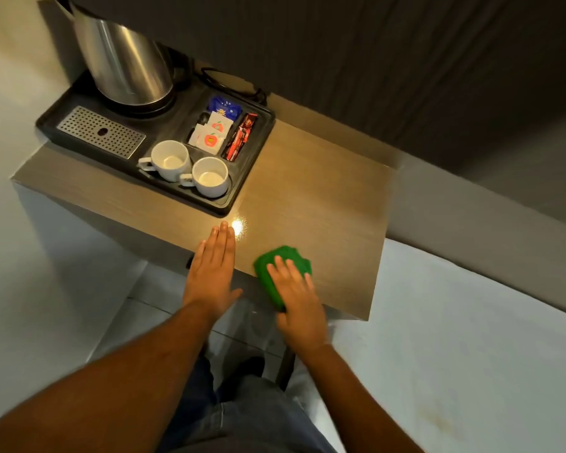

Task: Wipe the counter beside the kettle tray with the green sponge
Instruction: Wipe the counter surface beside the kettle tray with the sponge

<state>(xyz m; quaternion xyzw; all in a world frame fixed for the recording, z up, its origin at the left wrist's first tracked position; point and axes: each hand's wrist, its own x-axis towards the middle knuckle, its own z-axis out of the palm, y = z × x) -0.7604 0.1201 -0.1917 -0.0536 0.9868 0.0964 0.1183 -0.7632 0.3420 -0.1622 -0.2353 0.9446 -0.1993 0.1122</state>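
The green sponge (270, 268) lies flat on the wooden counter (321, 204) near its front edge. My right hand (298, 299) presses down on it with fingers spread, covering its near half. My left hand (213, 271) rests flat on the counter's front edge just left of the sponge, fingers together, holding nothing. The black kettle tray (252, 165) sits on the counter's left part, behind my left hand. A steel kettle (121, 60) stands at the tray's back.
Two white cups (174, 160) (209, 176), sachets (211, 132) and a metal drip grate (100, 130) fill the tray. A dark ribbed wall panel rises behind the counter. A white bed surface (455, 338) lies to the right, tiled floor below. A lamp glare spot (237, 226) shines beside my left fingertips.
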